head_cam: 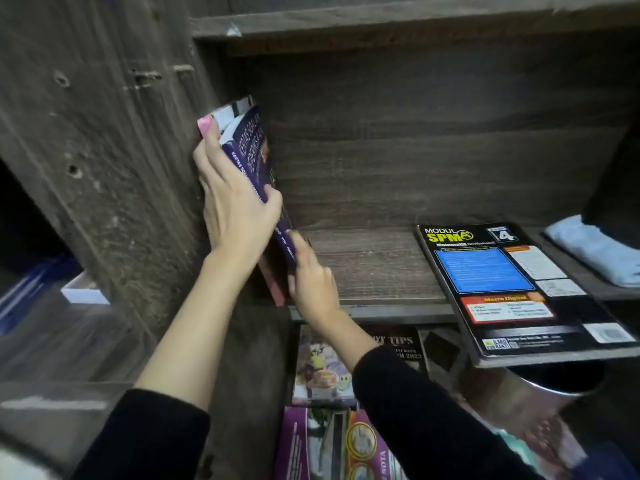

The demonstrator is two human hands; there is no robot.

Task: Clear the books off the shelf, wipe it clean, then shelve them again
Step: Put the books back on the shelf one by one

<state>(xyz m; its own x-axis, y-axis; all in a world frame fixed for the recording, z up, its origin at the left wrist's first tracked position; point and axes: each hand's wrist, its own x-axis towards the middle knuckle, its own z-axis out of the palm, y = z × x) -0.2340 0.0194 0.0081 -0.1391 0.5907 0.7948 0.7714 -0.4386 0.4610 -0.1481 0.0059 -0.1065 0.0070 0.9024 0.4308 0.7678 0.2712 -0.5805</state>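
Where the head view looks into the wooden shelf (374, 268), a small bunch of books stands upright and leans slightly right, pressed against the left side wall (145, 174). The purple book (249, 157) faces outward, its dark violet spine and cover bearing white lettering. A white-edged volume and a pink book (207, 127) sit behind it against the wall, the pink one also showing at the foot of the bunch.

The left hand (235, 206) grasps the bunch at mid height, fingers running up the wall side and thumb wrapped over the purple cover. The right hand (311, 275) holds the lower end of the purple book, thumb up along the spine and fingers curled at its base, just above the shelf's front lip.

To the right of the hands the shelf board lies bare as far as a black workbook (512, 289), which lies flat with its near end jutting past the front edge. The gap between the bunch and this workbook is wide. Beyond a divider on the far right, a folded blue cloth (595, 251) rests on the neighbouring board. Below the front edge, more books (325, 368) lie flat, partly covered by the right sleeve.
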